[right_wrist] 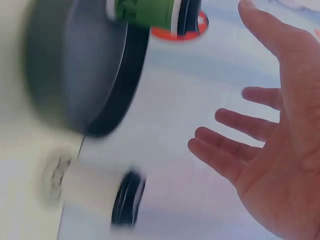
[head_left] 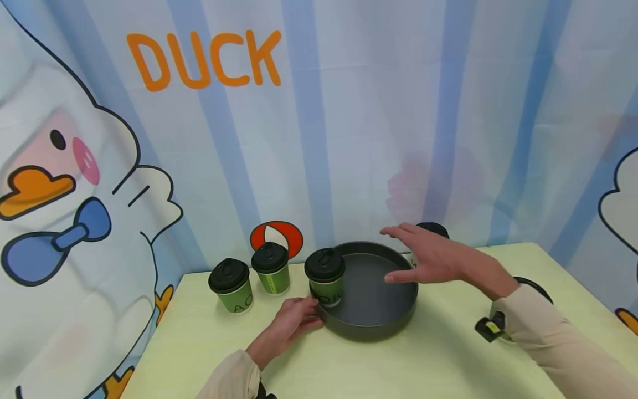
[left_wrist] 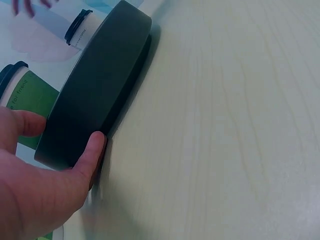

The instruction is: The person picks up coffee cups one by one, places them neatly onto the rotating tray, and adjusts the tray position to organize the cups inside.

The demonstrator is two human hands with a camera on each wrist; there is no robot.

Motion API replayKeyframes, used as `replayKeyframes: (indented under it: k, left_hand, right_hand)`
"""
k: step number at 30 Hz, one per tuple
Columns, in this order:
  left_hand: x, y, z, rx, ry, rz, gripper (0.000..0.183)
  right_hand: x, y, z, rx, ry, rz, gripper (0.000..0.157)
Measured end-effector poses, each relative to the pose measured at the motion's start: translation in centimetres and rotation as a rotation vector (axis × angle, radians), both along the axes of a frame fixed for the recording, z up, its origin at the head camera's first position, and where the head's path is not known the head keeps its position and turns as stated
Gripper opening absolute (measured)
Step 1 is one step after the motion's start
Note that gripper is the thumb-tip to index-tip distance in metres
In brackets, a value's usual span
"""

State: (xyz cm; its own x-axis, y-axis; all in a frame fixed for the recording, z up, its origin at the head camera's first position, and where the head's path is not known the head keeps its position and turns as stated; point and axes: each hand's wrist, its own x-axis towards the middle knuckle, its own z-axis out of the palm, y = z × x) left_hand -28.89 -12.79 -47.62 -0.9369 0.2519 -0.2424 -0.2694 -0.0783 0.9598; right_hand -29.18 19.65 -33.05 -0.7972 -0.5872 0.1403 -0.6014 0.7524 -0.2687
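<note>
A round dark grey pan (head_left: 376, 293) sits on the table, and a green paper cup with a black lid (head_left: 326, 282) stands inside its left edge. My left hand (head_left: 294, 321) holds the pan's left side. In the left wrist view, its thumb (left_wrist: 92, 155) lies along the outer wall and another finger is at the rim beside the green cup (left_wrist: 37, 97). My right hand (head_left: 428, 257) hovers over the pan's right side with fingers and thumb spread, holding nothing. The right wrist view shows the same hand (right_wrist: 280, 135) apart from the pan (right_wrist: 100, 65) and cup.
Two more green lidded cups, one nearer (head_left: 233, 293) and one farther back (head_left: 271, 269), stand left of the pan. A white cup with a black lid (right_wrist: 100, 192) stands behind the pan at right. A dark curved rim (head_left: 535, 287) shows behind my right forearm. A duck-print curtain (head_left: 359, 122) hangs behind.
</note>
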Motion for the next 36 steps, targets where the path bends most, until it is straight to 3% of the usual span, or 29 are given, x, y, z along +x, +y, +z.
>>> replayKeyframes:
  k: [6, 10, 17, 21, 26, 36]
  left_hand:
    - [-0.3, 0.3, -0.2, -0.028, 0.033, 0.079, 0.038]
    - [0.2, 0.0, -0.3, -0.047, 0.003, 0.124, 0.037]
    - [2.2, 0.7, -0.5, 0.020, -0.080, 0.043, 0.044]
    - [2.9, 1.6, -0.5, 0.053, -0.083, 0.049, 0.046]
    - [2.2, 1.7, -0.7, 0.080, -0.049, 0.089, 0.046]
    - [0.3, 0.7, -0.8, 0.031, -0.003, 0.176, 0.049]
  right_hand:
    - [3.3, 8.1, -0.9, -0.019, 0.005, -0.136, 0.085]
    - [4.3, 11.1, -2.2, -0.035, 0.010, -0.185, 0.079]
    - [5.3, 14.1, -4.2, -0.100, -0.007, -0.242, 0.075]
    - [5.9, 15.2, -4.9, -0.159, 0.009, -0.270, 0.073]
    - [6.3, 16.6, -6.2, -0.229, 0.038, -0.307, 0.068]
    - [7.2, 18.5, -9.5, -0.333, -0.016, -0.420, 0.067]
